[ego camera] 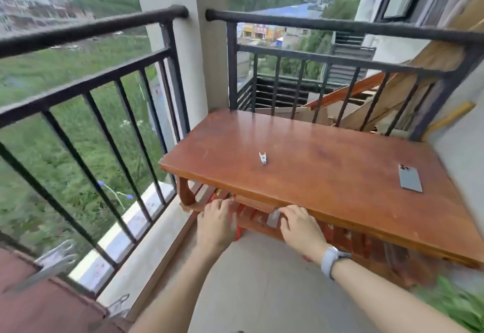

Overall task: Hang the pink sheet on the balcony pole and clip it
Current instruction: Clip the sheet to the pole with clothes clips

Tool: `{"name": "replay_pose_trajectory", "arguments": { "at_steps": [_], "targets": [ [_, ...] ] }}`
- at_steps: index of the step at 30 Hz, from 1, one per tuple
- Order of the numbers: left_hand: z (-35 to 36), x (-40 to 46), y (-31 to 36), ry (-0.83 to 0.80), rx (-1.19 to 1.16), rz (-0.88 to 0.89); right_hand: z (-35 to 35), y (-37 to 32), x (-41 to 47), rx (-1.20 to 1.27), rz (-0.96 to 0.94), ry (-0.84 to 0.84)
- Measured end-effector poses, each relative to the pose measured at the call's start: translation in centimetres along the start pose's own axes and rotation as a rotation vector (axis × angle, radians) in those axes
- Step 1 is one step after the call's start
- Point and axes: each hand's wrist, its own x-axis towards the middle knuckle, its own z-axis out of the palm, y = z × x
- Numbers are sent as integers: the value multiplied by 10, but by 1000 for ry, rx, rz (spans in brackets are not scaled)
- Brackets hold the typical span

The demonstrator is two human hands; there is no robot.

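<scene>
Pink sheet (39, 296) clipped on rail; both hands (217, 224) (301, 230), fingers curled, reach under table (327, 165).

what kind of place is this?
Most likely an upper-floor apartment balcony: a dark metal railing looks down over fields and buildings, a wooden table stands against it, and a pinkish sheet is already clipped at lower left.

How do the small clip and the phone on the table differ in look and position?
The clip is tiny, pale and pronged, near the middle of the table; the phone is larger, flat, grey and rectangular, near the table's right end. The clip sticks up; the phone lies flat, cameras showing. Neither hand touches either.
</scene>
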Motion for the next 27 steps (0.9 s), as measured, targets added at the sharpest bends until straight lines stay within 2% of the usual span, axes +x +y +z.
{"name": "replay_pose_trajectory", "arguments": {
  "at_steps": [8, 16, 23, 27],
  "targets": [
    [74, 149, -6, -147, -14, -129, 30, 57, 163, 79, 96, -151],
    [171, 263, -28, -293, -4, -318, 104, 112, 345, 176, 225, -298],
    [214, 306, -41, -384, 48, -411, 145, 115, 438, 266, 367, -307],
    [221, 302, -45, -383, 92, -425, 161, 112, 456, 203, 354, -343]
  ]
}}
